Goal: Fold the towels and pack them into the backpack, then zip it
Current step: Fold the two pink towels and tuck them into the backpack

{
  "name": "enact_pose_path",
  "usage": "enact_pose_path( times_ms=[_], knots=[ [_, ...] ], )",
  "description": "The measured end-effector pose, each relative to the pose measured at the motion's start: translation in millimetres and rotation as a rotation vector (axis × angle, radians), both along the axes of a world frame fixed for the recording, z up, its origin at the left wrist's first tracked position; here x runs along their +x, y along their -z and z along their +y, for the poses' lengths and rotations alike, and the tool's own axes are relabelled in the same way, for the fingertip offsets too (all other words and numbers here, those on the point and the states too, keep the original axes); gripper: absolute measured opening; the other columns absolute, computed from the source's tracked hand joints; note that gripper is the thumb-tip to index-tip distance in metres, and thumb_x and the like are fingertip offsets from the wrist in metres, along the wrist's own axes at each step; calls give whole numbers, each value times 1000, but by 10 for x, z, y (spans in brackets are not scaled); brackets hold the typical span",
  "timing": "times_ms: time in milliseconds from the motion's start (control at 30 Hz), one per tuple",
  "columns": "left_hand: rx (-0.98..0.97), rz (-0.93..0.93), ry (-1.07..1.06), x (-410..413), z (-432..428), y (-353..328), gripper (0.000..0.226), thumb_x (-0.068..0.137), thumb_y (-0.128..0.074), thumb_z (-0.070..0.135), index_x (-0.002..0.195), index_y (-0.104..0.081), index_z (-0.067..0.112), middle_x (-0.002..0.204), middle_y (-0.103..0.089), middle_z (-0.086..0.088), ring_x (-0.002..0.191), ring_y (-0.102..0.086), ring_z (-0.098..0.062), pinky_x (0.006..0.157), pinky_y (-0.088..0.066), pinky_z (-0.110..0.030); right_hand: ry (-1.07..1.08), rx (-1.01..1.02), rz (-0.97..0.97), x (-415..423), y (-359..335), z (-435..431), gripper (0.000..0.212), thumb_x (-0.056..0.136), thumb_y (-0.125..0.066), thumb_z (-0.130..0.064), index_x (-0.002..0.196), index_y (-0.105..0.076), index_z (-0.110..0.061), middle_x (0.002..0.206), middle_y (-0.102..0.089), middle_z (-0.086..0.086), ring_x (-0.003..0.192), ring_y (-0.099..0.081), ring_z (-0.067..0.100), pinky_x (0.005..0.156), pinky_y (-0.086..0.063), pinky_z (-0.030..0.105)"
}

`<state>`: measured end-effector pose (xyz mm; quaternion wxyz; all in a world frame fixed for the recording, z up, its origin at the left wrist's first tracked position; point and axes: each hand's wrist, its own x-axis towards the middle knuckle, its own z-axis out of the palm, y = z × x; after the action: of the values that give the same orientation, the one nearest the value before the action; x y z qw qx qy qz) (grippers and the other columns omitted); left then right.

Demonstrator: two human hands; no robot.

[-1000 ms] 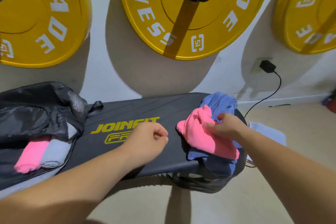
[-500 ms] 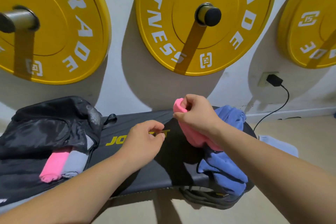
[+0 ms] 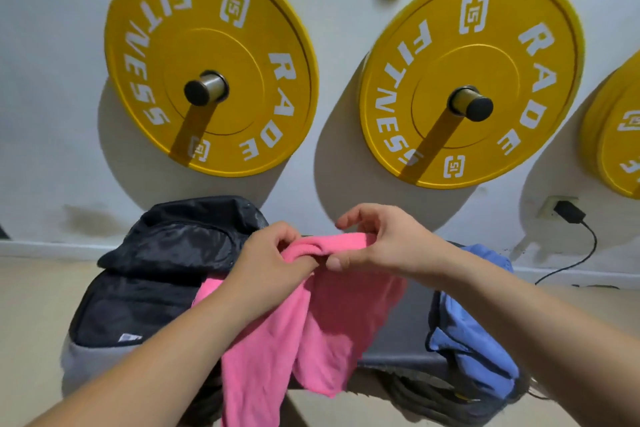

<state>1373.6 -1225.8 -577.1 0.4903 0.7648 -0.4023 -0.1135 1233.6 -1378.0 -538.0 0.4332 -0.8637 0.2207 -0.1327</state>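
On my feed the largest things are the round yellow weight plate on the left wall peg (image 3: 211, 62) and the matching yellow plate to its right (image 3: 471, 80); below them the black fabric backpack (image 3: 166, 267) lies unzipped on the left end of the dark padded bench (image 3: 408, 329), its flap thrown back toward the wall. The pink terry towel (image 3: 311, 322) is held up over the bench just right of the backpack, and its lower half droops past the bench's near edge. A pink strip at the backpack's mouth may be a second towel or a fold of this one; I cannot tell. The crumpled blue towel (image 3: 474, 333) sits heaped on the bench's right end. My view shows the left hand (image 3: 273, 260) with fingers curled round the pink towel's bunched top edge; the right hand (image 3: 384, 243) pinches that same edge close beside it, thumb underneath. A small black charger plug (image 3: 568, 211) sits in the wall socket.
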Motion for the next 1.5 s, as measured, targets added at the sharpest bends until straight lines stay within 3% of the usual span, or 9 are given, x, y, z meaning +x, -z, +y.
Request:
enact_pose_path(
  times_ms=[167,400,500,600,733,833,1000,1200,1500],
  knots=[
    [213,-118,120,116,178,102,25,72,-75,32,71,-52,21,62,-55,6,58,-48,-7,57,-39,-27,16,-73,175,-201,-68,212,43,81,-81,-48,78,-67,-8,62,-53,-3,57,-45,9,54,-36,26],
    [511,-62,316,120,44,99,21,64,-69,41,73,-64,22,67,-70,1,70,-70,-22,64,-56,-36,460,-321,-179,-291,41,102,27,90,-71,-34,76,-58,-15,60,-50,-7,54,-43,5,51,-36,17],
    [431,155,329,129,40,109,17,73,-81,28,72,-67,19,61,-70,0,57,-66,-22,55,-50,-31,607,-282,-175,-306,289,-100,23,92,-68,-35,81,-58,-17,68,-56,-4,62,-50,5,59,-42,21],
    [230,475,277,123,4,151,22,72,-84,20,91,-75,11,86,-78,-14,81,-74,-30,77,-57,-41,694,-362,19,-327,575,-263,15,89,-70,-37,94,-62,-26,96,-63,0,92,-61,16,84,-51,38],
    [105,727,146,25,-132,219,25,80,-81,20,95,-72,3,92,-76,-19,79,-70,-27,78,-54,-40,341,-73,-27,-171,466,37,21,83,-79,-30,77,-66,-15,71,-70,5,62,-59,11,64,-50,33],
    [34,925,105,-20,-222,184,21,86,-76,18,96,-70,0,83,-67,-19,74,-64,-26,69,-51,-35,50,80,16,-11,411,440,35,71,-89,-42,83,-67,-18,81,-73,6,72,-66,23,68,-54,36],
    [-101,1138,92,21,-266,186,33,98,-61,27,122,-66,6,100,-70,-17,91,-68,-30,96,-54,-52,156,-9,29,93,647,420,42,58,-91,-48,82,-63,-28,89,-67,-5,78,-65,12,71,-56,31],
    [-69,1003,210,-51,-248,251,23,92,-64,-1,115,-65,-5,107,-75,-20,102,-73,-28,95,-56,-43,263,335,-147,-26,711,262,11,88,-76,-21,84,-75,-12,83,-76,14,79,-71,37,82,-57,52],
    [-14,956,199,-271,-315,250,46,81,-80,38,88,-68,-6,93,-76,-17,93,-75,-27,101,-54,-45,320,430,-264,-100,731,272,26,89,-76,-20,84,-66,3,84,-68,30,68,-58,18,66,-48,35]
  ],
)
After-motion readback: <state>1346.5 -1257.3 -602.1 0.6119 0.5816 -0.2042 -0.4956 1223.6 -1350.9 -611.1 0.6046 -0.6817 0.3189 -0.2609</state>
